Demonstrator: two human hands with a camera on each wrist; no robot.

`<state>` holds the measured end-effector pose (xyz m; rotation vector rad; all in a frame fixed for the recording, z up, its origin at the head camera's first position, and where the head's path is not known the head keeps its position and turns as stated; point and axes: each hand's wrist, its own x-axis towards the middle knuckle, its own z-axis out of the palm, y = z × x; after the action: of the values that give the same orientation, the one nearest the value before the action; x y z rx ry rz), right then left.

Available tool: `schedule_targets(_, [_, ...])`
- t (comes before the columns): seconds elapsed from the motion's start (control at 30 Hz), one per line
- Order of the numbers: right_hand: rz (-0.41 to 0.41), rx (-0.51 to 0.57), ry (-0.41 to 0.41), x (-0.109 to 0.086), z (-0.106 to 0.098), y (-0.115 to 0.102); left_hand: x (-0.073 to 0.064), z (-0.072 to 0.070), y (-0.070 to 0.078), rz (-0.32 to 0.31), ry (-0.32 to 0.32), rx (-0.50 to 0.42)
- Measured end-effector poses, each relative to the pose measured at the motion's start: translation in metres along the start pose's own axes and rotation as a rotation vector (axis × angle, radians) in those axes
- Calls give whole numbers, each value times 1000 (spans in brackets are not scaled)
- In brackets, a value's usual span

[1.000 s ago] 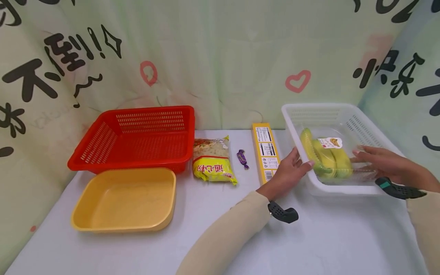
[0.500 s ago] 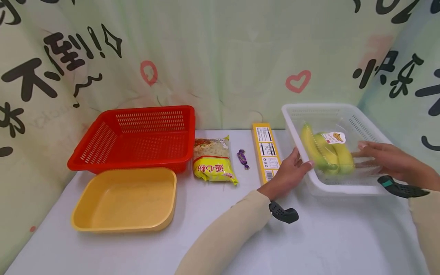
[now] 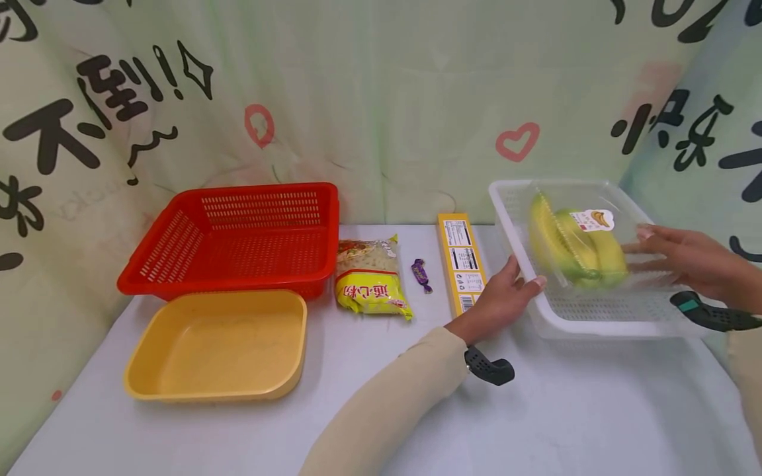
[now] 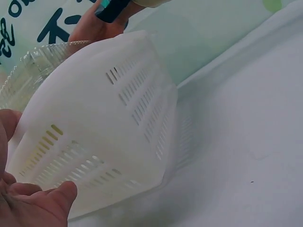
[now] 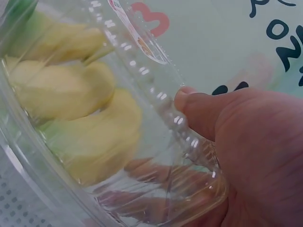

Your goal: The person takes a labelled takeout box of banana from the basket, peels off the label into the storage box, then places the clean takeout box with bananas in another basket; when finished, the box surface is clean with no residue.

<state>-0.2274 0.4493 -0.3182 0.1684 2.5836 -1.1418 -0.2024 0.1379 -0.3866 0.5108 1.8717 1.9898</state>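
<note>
Nearest me, the left hand (image 3: 499, 303) stretches from a pale sleeve (image 3: 381, 403), its grip pinching the white basket (image 3: 619, 329) at the rim, thumb over the edge, fingers outside. The right hand (image 3: 693, 261) reaches in sideways, its sleeve cut off from sight; that grip holds one end of the clear banana pack (image 3: 580, 248), thumb above, fingers blurred through the plastic. The pack tilts at the basket's mouth; whether they touch I can't tell. Beyond the white worktop (image 3: 506, 423) hangs a pale green curtain (image 3: 381, 99), some black characters (image 3: 53, 135) cut off.
</note>
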Motion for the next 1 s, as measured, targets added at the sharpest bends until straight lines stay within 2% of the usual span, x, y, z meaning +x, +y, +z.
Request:
schedule_targets(0.27, [34, 42, 12, -7, -8, -17, 2, 1, 1, -2, -6, 14])
schedule_targets(0.4, [22, 56, 17, -9, -9, -24, 2, 0, 3, -10, -6, 22])
schedule_targets(0.53, [10, 54, 15, -7, -10, -29, 2, -4, 10, -104, 95, 33])
schedule_targets(0.6, [2, 42, 15, -6, -10, -33, 3, -9, 15, -150, 165, 39])
schedule_targets(0.67, [-6, 24, 13, -6, -10, -36, 4, -15, 22, -171, 233, 37])
schedule_targets(0.77, [-27, -10, 19, -7, -10, -43, 7, -28, 32, -147, 314, -33])
schedule_targets(0.83, [-44, -23, 16, -7, -8, -49, 8, -38, 39, -111, 353, -114])
schedule_targets(0.9, [-72, -24, 5, -8, -6, -55, 10, -48, 44, -69, 371, -206])
schedule_targets(1.0, [-112, -43, -13, -8, -3, -63, 9, -64, 50, -42, 369, -250])
